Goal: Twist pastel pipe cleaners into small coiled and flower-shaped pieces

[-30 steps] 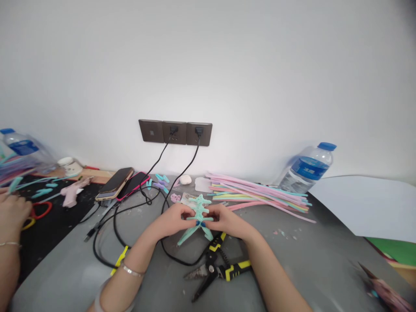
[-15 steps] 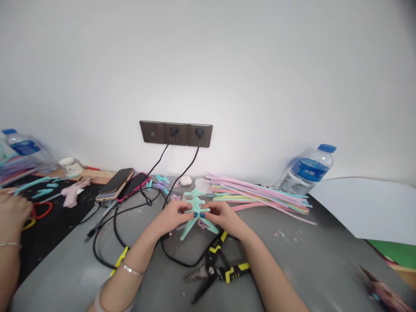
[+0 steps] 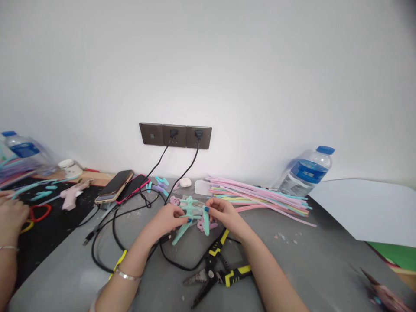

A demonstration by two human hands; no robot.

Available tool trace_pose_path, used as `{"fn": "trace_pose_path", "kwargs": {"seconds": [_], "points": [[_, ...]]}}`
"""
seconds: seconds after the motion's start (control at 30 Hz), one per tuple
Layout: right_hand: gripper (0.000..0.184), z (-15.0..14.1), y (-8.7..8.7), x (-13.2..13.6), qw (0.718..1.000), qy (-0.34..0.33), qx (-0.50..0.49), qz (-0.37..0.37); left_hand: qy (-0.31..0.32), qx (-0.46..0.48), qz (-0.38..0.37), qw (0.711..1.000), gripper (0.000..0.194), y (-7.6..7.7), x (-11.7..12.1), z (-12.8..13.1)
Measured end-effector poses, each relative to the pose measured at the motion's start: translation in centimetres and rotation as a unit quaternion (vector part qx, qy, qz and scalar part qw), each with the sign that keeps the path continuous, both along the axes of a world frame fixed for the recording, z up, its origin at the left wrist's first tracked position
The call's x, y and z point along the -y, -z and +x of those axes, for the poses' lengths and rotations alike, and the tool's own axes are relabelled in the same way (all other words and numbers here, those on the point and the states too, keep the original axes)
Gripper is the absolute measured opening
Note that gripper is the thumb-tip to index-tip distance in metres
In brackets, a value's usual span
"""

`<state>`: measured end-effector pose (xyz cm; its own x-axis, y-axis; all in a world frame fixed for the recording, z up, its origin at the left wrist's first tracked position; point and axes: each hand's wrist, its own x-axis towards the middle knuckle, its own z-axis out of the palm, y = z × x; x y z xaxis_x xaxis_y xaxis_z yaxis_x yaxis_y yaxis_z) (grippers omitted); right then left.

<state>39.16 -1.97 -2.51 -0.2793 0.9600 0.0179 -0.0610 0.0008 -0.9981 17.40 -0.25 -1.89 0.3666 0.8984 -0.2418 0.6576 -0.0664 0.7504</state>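
Observation:
Between my hands is a mint-green pipe-cleaner figure (image 3: 189,209) with several short side arms. My left hand (image 3: 169,220) pinches its left side, thumb on the lower part. My right hand (image 3: 224,213) pinches the top of a folded mint-green pipe-cleaner piece (image 3: 206,223), which hangs down at the figure's right. Whether this piece is joined to the figure, I cannot tell. Small pink-purple curled pieces (image 3: 203,225) lie on the table just behind and below the figure. Black-and-yellow pliers (image 3: 211,273) lie with jaws spread between my forearms.
A bundle of pastel pipe cleaners (image 3: 260,195) lies behind my right hand, near a water bottle (image 3: 308,171). Black cables (image 3: 114,229) loop across the left side beside two phones (image 3: 115,186). Another person's hand (image 3: 13,214) is at far left near red-and-yellow scissors (image 3: 40,212).
My right hand has risen slightly, drawing the folded right piece up and outward from the figure. My left hand and the figure have shifted a little left.

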Motion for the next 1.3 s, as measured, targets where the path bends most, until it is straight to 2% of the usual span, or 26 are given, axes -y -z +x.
{"fn": "trace_pose_path", "kwargs": {"seconds": [0.13,0.2,0.33,0.47,0.53,0.67,0.77,0.9,1.03,1.17,1.3], "points": [[0.028,-0.1,0.3,-0.2,0.999,0.025,-0.031,-0.001,-0.093,0.011,0.136,0.986,0.022,-0.4,-0.4,0.0],[0.026,-0.1,0.3,-0.2,0.998,0.028,-0.049,0.003,-0.085,0.061,0.152,0.983,0.021,-0.8,-0.2,0.4],[0.02,-0.2,0.2,-0.3,0.996,0.048,-0.074,0.026,0.02,0.173,0.095,0.98,0.016,-1.0,0.7,2.2],[0.015,-0.4,0.5,-0.5,0.994,0.066,-0.064,0.052,0.014,0.253,-0.019,0.967,0.019,-0.4,1.5,3.7],[0.012,-0.7,0.7,-0.5,0.993,0.076,-0.057,0.073,0.007,0.291,-0.042,0.956,0.021,0.0,1.7,4.1],[0.009,-1.2,0.7,-0.6,0.984,0.111,-0.054,0.129,0.013,0.282,-0.044,0.958,0.016,0.5,1.9,4.4],[0.007,-1.2,0.5,-0.4,0.982,0.116,-0.059,0.137,0.012,0.262,-0.03,0.965,0.012,0.4,1.8,4.2],[0.014,-0.9,0.1,0.1,0.986,0.081,-0.005,0.143,-0.004,0.241,-0.006,0.971,0.013,-0.3,1.4,3.5],[0.01,-0.9,0.1,0.4,0.988,0.037,0.052,0.143,-0.03,0.244,0.027,0.969,0.018,-1.2,0.7,2.3],[0.003,-1.1,0.2,0.3,0.983,0.041,0.107,0.144,-0.061,0.252,0.051,0.964,0.023,-1.7,0.2,1.2],[0.009,-1.0,0.4,0.0,0.976,0.057,0.138,0.159,-0.054,0.252,0.052,0.965,0.022,-1.8,0.3,1.1]]}}
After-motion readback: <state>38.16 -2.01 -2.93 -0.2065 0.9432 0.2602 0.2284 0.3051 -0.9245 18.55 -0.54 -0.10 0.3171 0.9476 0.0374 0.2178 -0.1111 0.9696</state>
